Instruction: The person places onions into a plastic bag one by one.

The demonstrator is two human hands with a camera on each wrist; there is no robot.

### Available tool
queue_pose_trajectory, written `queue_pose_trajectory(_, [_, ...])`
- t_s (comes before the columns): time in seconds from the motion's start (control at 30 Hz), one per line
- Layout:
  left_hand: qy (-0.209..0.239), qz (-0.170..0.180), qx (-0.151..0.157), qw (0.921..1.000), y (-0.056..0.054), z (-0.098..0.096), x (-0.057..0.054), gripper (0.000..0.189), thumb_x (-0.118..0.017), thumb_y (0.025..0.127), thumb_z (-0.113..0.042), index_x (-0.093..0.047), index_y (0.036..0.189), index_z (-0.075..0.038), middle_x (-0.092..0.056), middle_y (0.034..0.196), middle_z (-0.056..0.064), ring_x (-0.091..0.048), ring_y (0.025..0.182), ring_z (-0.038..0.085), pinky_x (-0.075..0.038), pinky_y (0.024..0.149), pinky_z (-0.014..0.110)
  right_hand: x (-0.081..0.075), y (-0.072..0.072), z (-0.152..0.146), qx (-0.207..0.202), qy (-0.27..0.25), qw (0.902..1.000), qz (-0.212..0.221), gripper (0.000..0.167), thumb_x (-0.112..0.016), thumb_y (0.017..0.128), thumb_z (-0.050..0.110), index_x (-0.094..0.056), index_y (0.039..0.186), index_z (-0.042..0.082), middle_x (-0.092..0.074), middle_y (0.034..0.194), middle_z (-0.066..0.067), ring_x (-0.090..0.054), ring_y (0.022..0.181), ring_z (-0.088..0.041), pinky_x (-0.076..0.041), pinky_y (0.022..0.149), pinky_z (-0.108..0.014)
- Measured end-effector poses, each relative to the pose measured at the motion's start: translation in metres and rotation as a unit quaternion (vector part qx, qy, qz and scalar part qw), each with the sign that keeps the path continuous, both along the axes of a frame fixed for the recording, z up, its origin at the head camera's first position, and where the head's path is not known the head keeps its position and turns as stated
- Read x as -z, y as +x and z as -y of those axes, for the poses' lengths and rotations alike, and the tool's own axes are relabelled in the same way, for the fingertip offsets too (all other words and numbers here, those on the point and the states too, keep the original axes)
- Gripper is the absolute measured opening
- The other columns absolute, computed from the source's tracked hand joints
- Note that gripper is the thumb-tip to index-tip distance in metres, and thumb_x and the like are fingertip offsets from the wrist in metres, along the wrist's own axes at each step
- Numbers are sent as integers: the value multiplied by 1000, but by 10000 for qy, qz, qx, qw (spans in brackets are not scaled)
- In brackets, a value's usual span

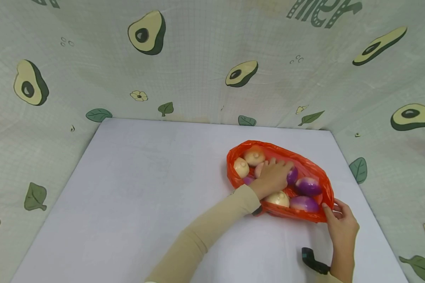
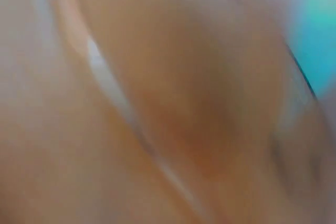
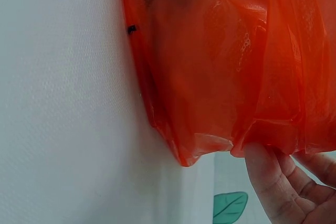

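A red plastic bag (image 1: 315,167) lies on the right side of the table with its mouth spread wide. Inside it are several onions, some pale like this onion (image 1: 254,156) and some purple like this onion (image 1: 308,186). My left hand (image 1: 274,177) reaches into the bag, palm down, between a pale onion and a purple onion (image 1: 292,175); I cannot tell whether its fingers grip one, as its underside is hidden. The left wrist view is a blur. At the near right corner, my right hand (image 1: 342,224) pinches the bag's rim between thumb and fingers.
A white table (image 1: 145,188) runs under the bag and far to its left. Cloth printed with avocados (image 1: 146,32) and leaves rises behind and beside it. A black wrist camera (image 1: 313,261) juts from my right wrist above the table.
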State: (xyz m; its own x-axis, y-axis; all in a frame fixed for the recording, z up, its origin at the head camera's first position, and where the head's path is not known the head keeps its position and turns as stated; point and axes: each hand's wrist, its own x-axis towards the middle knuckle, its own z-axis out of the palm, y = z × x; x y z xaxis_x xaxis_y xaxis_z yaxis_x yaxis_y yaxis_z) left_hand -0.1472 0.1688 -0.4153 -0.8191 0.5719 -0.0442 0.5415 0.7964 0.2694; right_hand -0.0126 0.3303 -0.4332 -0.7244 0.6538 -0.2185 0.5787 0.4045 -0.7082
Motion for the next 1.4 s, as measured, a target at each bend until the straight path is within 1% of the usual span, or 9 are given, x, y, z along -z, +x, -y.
queue_pose_trajectory(0.13, [-35, 70, 127, 9999, 5, 3, -6, 29, -57, 88, -23, -48, 113, -34, -55, 113, -16, -42, 99, 10, -34, 84, 27, -1, 0, 1, -1, 20, 10000, -15, 63, -47, 92, 44, -32, 144, 12, -44, 135, -19, -44, 111, -29, -34, 51, -1])
queue_pose_trajectory(0.37, [-177, 426, 263, 9986, 17, 26, -21, 30, -48, 95, -31, -52, 124, -38, -57, 118, -19, -45, 101, 9, -33, 89, 29, -1, -4, 0, -36, 98, 9999, 22, 63, -48, 93, 44, -32, 144, 12, -44, 135, -19, -45, 114, -31, -43, 53, -7])
queue_pose_trajectory(0.5, [147, 322, 598, 9976, 21, 49, -27, 31, -50, 92, -23, -57, 121, -31, -60, 114, -14, -47, 102, 10, -34, 97, 28, -2, -8, -1, -65, 108, 9999, 45, 63, -48, 92, 44, -32, 144, 12, -44, 135, -18, -45, 115, -31, -50, 59, -14])
queue_pose_trajectory(0.7, [888, -79, 895, 9920, 24, 92, -38, 26, -45, 94, -19, -60, 115, -21, -61, 115, -9, -51, 109, 11, -38, 98, 24, -2, -14, -4, -248, 180, 9995, -10, 63, -47, 93, 44, -33, 144, 10, -45, 134, -19, -45, 115, -32, -43, 53, -8])
queue_pose_trajectory(0.87, [1483, -34, 657, 9868, 28, 132, -50, 28, -48, 90, -12, -61, 115, -16, -62, 114, -3, -52, 106, 15, -44, 94, 26, -4, -19, -6, -409, 250, 9988, 12, 64, -47, 93, 44, -32, 144, 9, -45, 133, -22, -45, 117, -36, -50, 59, -15])
queue_pose_trajectory(0.97, [1670, 61, 423, 9850, 31, 156, -54, 27, -50, 91, -13, -61, 116, -14, -61, 114, -2, -51, 108, 16, -46, 94, 28, -5, -22, -8, -565, 263, 9981, -14, 66, -47, 92, 45, -32, 144, 7, -44, 131, -25, -45, 116, -39, -56, 77, -35])
queue_pose_trajectory(1.0, [1663, 55, 322, 9855, 32, 164, -55, 27, -50, 92, -14, -61, 117, -14, -60, 115, -2, -50, 109, 16, -47, 93, 28, -4, -23, -9, -592, 347, 9976, 14, 66, -47, 92, 47, -32, 143, 7, -45, 129, -25, -47, 113, -37, -56, 77, -37])
queue_pose_trajectory(1.1, [1681, 43, 48, 9858, 35, 187, -57, 27, -52, 92, -15, -60, 117, -15, -59, 117, -1, -50, 113, 17, -47, 95, 30, -7, -25, -12, -809, 398, 9959, 27, 70, -47, 92, 48, -30, 143, 4, -44, 128, -28, -46, 112, -40, -48, 88, -54])
queue_pose_trajectory(1.4, [1621, -317, -572, 9846, 37, 250, -55, 25, -54, 93, -14, -60, 117, -17, -61, 115, -1, -52, 114, 18, -48, 96, 34, -31, -31, -17, -1387, 741, 9875, 116, 69, -45, 93, 46, -27, 145, 3, -41, 132, -31, -42, 116, -46, -46, 87, -58])
